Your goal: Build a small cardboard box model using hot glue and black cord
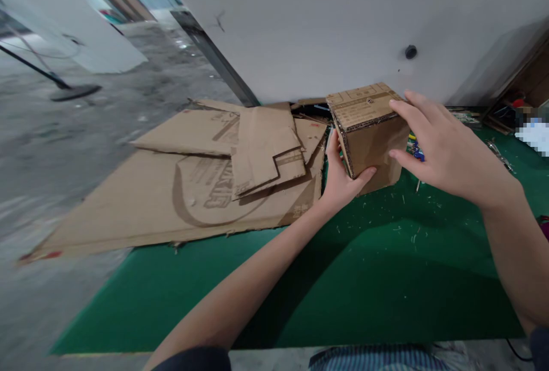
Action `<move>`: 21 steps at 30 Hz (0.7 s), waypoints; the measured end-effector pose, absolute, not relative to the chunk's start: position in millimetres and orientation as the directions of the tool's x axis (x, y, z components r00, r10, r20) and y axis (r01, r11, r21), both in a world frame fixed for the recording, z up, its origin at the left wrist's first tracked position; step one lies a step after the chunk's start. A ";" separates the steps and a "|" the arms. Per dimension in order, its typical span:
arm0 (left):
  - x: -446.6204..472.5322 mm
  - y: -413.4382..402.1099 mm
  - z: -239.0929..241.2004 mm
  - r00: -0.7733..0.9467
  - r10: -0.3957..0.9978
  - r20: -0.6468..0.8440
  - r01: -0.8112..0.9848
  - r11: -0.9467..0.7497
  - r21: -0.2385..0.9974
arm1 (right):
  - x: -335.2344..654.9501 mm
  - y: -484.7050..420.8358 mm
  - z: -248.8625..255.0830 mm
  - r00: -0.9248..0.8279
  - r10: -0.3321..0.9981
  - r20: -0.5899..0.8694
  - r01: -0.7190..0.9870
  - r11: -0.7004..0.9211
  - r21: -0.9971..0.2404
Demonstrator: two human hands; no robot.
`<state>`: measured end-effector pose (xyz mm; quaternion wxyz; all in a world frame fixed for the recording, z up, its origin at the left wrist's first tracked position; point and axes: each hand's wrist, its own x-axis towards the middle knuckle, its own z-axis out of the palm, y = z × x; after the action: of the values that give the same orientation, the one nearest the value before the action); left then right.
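Note:
A small brown cardboard box is raised over the green table, its rough cut edges showing corrugation and its top printed. My left hand grips it from the lower left, thumb across the front face and fingers around the left side. At the box's right side is my right hand, its fingers apart. Its fingertips overlap the top right edge and its thumb the front face; whether they press on the cardboard I cannot tell. The box's underside and back are hidden.
Left of the box lie cut cardboard pieces on a large flat cardboard sheet that overhangs the green table. Behind stands a white wall. Tools, partly hidden, and small scraps lie at the right. A wooden crate stands far right.

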<state>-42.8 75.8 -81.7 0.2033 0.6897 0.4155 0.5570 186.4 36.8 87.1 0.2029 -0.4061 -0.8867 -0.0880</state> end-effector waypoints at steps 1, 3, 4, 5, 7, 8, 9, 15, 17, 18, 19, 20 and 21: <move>-42.9 75.8 -81.5 0.035 0.799 0.600 0.341 -0.574 0.744 | 186.0 37.7 86.9 -0.585 0.687 0.431 0.758 0.652 -0.010; -42.8 75.6 -81.0 0.033 0.794 0.607 0.331 -0.581 0.743 | 184.9 39.1 86.6 -0.586 0.683 0.436 0.757 0.653 -0.005; -42.7 75.4 -80.6 0.029 0.792 0.610 0.326 -0.584 0.743 | 184.2 39.8 86.3 -0.586 0.677 0.445 0.756 0.655 0.000; -42.5 75.2 -80.1 0.026 0.790 0.612 0.321 -0.586 0.744 | 183.5 40.5 86.0 -0.585 0.671 0.457 0.755 0.655 0.005; -42.3 74.5 -79.1 0.019 0.790 0.613 0.312 -0.587 0.747 | 182.2 42.0 85.0 -0.579 0.658 0.481 0.756 0.654 0.015; -42.2 74.1 -78.7 0.018 0.791 0.612 0.308 -0.587 0.749 | 181.4 42.6 84.4 -0.578 0.653 0.489 0.756 0.655 0.020; -42.2 73.9 -78.5 0.019 0.792 0.610 0.306 -0.586 0.750 | 180.7 43.1 83.8 -0.579 0.647 0.496 0.754 0.656 0.024; -41.8 75.0 -80.4 0.020 0.785 0.619 0.338 -0.588 0.735 | 175.6 41.2 81.0 -0.589 0.634 0.500 0.748 0.663 0.041; -41.5 75.2 -80.9 0.022 0.790 0.612 0.346 -0.581 0.737 | 174.5 39.7 80.9 -0.591 0.635 0.498 0.745 0.666 0.035; -41.5 75.2 -80.9 0.023 0.794 0.607 0.347 -0.576 0.740 | 174.2 39.1 81.0 -0.591 0.636 0.497 0.744 0.668 0.031; -41.5 75.2 -80.9 0.024 0.798 0.602 0.349 -0.571 0.743 | 174.0 38.8 81.1 -0.592 0.637 0.494 0.743 0.668 0.028; -41.6 75.1 -80.8 0.025 0.801 0.599 0.352 -0.568 0.744 | 174.0 38.7 81.2 -0.592 0.639 0.491 0.744 0.668 0.027; -41.8 75.0 -80.7 0.026 0.802 0.597 0.354 -0.566 0.745 | 174.1 38.7 81.2 -0.592 0.641 0.488 0.745 0.666 0.028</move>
<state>-41.8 75.0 -80.7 0.2011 0.6875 0.4201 0.5571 174.1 38.7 81.2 0.2247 -0.3917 -0.8847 -0.1154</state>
